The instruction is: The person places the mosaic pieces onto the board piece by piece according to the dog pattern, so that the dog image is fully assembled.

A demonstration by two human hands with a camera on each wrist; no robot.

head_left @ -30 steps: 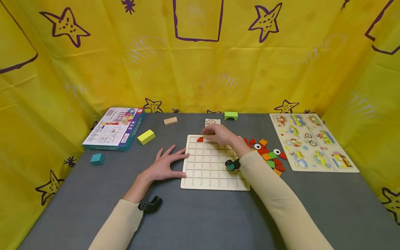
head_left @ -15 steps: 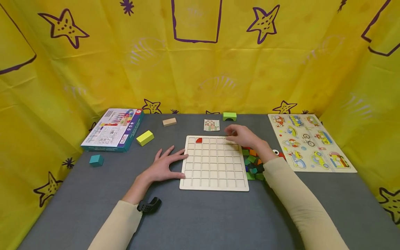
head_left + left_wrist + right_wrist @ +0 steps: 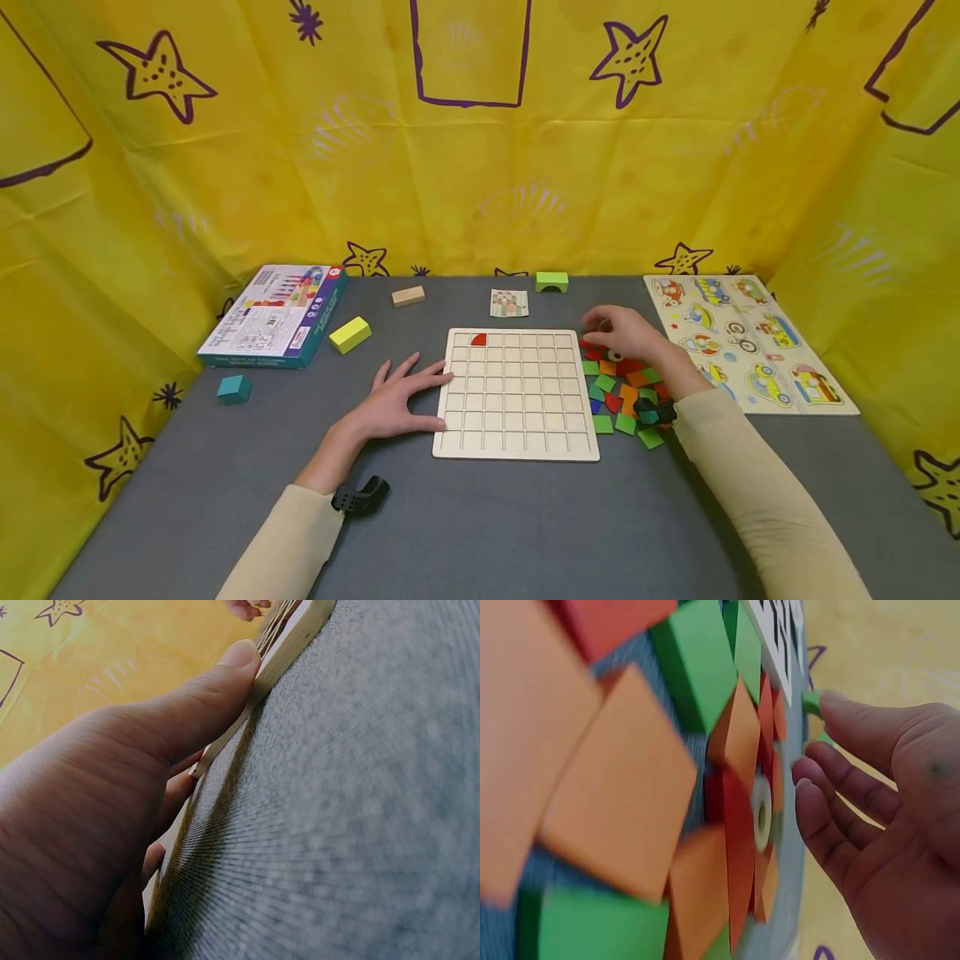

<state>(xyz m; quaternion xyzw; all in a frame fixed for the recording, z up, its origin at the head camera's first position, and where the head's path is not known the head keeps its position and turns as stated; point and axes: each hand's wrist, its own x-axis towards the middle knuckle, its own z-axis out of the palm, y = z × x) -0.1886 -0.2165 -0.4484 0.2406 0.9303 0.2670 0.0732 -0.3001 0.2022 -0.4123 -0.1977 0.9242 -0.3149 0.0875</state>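
Grey felt covers the table (image 3: pixel 480 533); the left hand (image 3: pixel 397 402) lies flat with fingers spread, steadying the wooden grid board (image 3: pixel 516 393), while the right hand (image 3: pixel 626 335), fingers loosely curled, hovers over the coloured tiles (image 3: pixel 622 392) just right of it, holding nothing visible.

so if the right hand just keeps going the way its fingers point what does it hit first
Most likely the loose coloured tiles: the right hand hovers over the far end of that pile, fingers angled down and left. Just past them lies the grid board. Depth is hard to judge.
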